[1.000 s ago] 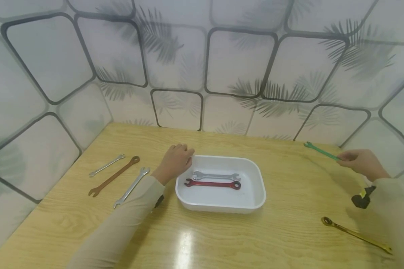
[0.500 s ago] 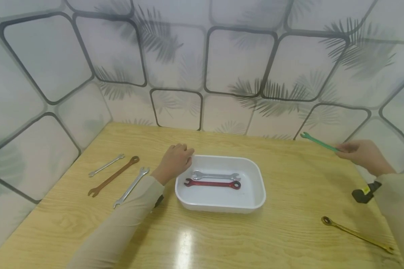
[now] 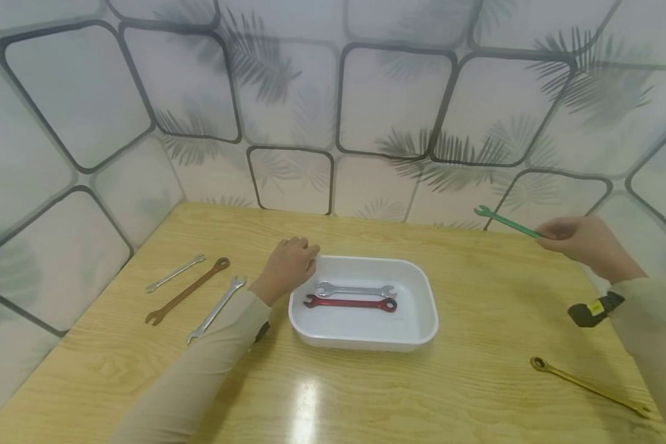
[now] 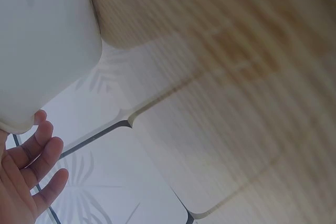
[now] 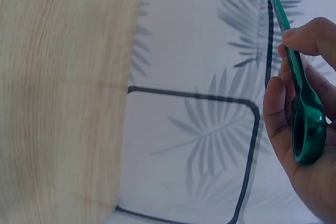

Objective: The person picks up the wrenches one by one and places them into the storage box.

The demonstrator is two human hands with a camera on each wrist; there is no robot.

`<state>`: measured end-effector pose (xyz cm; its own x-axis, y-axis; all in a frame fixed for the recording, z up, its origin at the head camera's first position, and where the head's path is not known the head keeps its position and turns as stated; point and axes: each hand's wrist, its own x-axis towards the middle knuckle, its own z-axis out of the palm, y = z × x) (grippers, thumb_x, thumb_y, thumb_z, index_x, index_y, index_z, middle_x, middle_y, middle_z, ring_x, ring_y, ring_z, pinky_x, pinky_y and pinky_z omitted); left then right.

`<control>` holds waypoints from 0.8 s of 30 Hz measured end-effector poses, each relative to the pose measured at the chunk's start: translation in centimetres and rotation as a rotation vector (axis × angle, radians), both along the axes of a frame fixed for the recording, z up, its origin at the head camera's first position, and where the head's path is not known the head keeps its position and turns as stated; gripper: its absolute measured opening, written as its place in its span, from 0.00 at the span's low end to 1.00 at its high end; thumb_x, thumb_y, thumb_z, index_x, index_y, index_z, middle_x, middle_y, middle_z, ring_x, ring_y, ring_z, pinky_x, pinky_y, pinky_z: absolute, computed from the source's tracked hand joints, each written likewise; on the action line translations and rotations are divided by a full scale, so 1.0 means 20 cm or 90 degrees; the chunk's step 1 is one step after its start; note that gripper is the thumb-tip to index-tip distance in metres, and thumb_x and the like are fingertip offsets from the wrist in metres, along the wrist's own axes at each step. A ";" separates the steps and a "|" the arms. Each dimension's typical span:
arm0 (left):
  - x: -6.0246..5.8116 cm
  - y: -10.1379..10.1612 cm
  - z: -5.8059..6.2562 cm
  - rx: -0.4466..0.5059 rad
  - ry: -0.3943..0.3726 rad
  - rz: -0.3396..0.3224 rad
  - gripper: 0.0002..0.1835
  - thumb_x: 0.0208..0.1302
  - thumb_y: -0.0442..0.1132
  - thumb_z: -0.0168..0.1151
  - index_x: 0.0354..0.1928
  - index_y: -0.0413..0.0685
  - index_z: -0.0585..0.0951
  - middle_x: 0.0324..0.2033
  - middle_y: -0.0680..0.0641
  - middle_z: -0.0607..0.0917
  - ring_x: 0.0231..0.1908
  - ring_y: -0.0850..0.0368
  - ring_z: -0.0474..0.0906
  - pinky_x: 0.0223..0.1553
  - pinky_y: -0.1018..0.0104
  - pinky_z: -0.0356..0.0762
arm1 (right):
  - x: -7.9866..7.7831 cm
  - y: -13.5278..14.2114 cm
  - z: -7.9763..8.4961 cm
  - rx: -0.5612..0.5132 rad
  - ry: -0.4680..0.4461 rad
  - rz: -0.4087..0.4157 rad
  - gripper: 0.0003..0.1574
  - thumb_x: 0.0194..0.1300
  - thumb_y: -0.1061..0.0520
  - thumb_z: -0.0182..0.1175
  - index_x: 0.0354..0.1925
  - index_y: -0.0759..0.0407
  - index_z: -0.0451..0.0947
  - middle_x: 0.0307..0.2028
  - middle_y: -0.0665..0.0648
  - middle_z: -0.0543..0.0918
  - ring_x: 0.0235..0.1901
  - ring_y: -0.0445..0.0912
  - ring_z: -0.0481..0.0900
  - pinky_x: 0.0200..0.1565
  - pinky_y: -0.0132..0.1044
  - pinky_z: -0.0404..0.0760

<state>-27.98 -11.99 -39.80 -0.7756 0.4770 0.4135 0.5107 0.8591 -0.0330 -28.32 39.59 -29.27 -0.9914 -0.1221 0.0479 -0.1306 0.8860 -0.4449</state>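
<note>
My right hand [image 3: 579, 240] holds a green wrench [image 3: 507, 222] in the air at the right, its open-jaw end pointing left. In the right wrist view, thumb and fingers pinch its shank, and the ring end [image 5: 310, 129] lies over the palm. At the far left corner of a white plastic tub [image 3: 366, 339], my left hand [image 3: 290, 265] grips the rim. The left wrist view has its curled fingers [image 4: 39, 156] just outside that rim; the thumb is hidden. Inside the tub lie a silver wrench [image 3: 357, 291] and a red wrench [image 3: 349, 303], side by side.
Left of the tub on the wooden table [image 3: 333, 394] lie a small silver wrench [image 3: 174, 273], a brown wrench [image 3: 189, 292] and another silver wrench [image 3: 216, 309]. A gold wrench [image 3: 591, 387] rests at the front right. A patterned wall [image 3: 388, 111] rises behind the table.
My right hand has lifted the green wrench higher and carried it somewhat left. The left hand, the tub and the other wrenches have stayed put.
</note>
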 end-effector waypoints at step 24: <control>0.01 0.00 0.01 -0.003 -0.003 -0.004 0.05 0.59 0.38 0.58 0.36 0.48 0.79 0.27 0.47 0.78 0.30 0.53 0.74 0.39 0.57 0.77 | 0.06 -0.40 0.10 -0.070 0.056 0.112 0.18 0.57 0.54 0.66 0.43 0.63 0.81 0.33 0.33 0.78 0.32 0.24 0.75 0.34 0.22 0.76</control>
<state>-27.82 -11.93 -39.50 -0.7742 0.4841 0.4078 0.5163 0.8556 -0.0355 -27.21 31.56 -27.25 -0.9468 -0.2814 0.1564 -0.3212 0.7934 -0.5170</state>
